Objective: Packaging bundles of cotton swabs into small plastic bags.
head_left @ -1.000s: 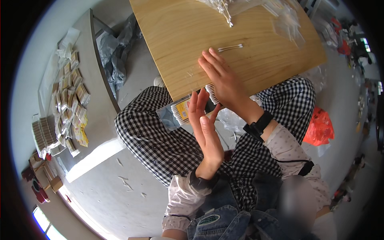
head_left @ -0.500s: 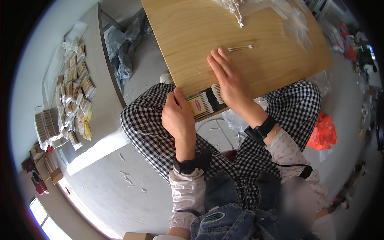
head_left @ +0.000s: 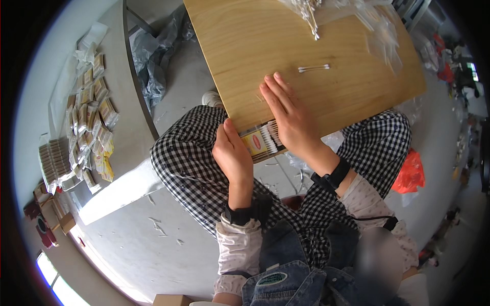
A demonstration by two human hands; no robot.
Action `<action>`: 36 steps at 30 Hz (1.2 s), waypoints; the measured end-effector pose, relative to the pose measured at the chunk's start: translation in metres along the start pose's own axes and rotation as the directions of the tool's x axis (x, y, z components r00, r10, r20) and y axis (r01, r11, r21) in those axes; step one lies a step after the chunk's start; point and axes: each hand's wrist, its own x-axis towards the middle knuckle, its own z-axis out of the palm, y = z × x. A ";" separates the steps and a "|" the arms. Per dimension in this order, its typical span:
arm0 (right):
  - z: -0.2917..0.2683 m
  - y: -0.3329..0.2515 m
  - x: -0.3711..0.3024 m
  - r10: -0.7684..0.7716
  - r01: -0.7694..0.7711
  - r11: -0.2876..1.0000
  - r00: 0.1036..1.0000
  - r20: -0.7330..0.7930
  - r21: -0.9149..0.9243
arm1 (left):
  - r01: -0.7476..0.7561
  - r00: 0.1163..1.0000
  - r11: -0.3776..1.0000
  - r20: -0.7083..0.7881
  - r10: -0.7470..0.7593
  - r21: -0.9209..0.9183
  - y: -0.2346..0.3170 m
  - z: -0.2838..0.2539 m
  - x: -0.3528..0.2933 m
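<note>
A bundle of white cotton swabs [head_left: 270, 138] lies along the near edge of the wooden board [head_left: 240, 66], beside a yellow printed card [head_left: 256, 142]. My left hand [head_left: 233, 155] is closed at the left end of the card, its fingers together; what its fingertips grip is partly hidden. Flat on the board, my right hand [head_left: 292, 117] has its fingers stretched out, and its palm edge covers the right end of the swabs. Two loose swabs [head_left: 314, 68] lie side by side just beyond my right fingertips.
Clear plastic bags [head_left: 380, 38] and a heap of swabs [head_left: 310, 15] occupy the board's far side. On a grey table [head_left: 125, 120] at left sit several small swab packs [head_left: 92, 117]. A red plastic bag [head_left: 410, 172] is on the floor at right, and stray swabs [head_left: 157, 226] lie at left.
The dark gap between the two rows of swab tips has narrowed, and the right-hand row is now close against the left one. My right hand has moved slightly nearer my left.
</note>
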 end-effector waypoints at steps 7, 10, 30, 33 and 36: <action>0.006 -0.014 0.004 0.013 -0.013 0.999 1.000 0.011 0.043 | -0.016 1.000 0.999 0.001 0.016 0.029 0.002 -0.001 0.001; 0.005 -0.018 0.005 0.048 -0.047 0.993 0.999 -0.002 0.112 | -0.037 0.999 0.995 -0.004 0.038 0.090 0.003 -0.003 0.002; 0.011 -0.043 0.012 0.323 -0.167 0.341 0.945 0.052 0.925 | 0.093 0.994 0.992 0.052 -0.097 0.083 0.005 -0.009 0.004; 0.005 -0.038 0.003 0.469 -0.143 0.132 0.881 0.066 0.981 | 0.135 0.990 0.990 0.040 -0.134 -0.050 0.001 -0.018 0.006; 0.005 -0.045 -0.005 0.466 -0.148 0.113 0.881 0.079 0.982 | 0.103 0.995 0.993 0.021 -0.102 -0.053 -0.003 -0.020 0.007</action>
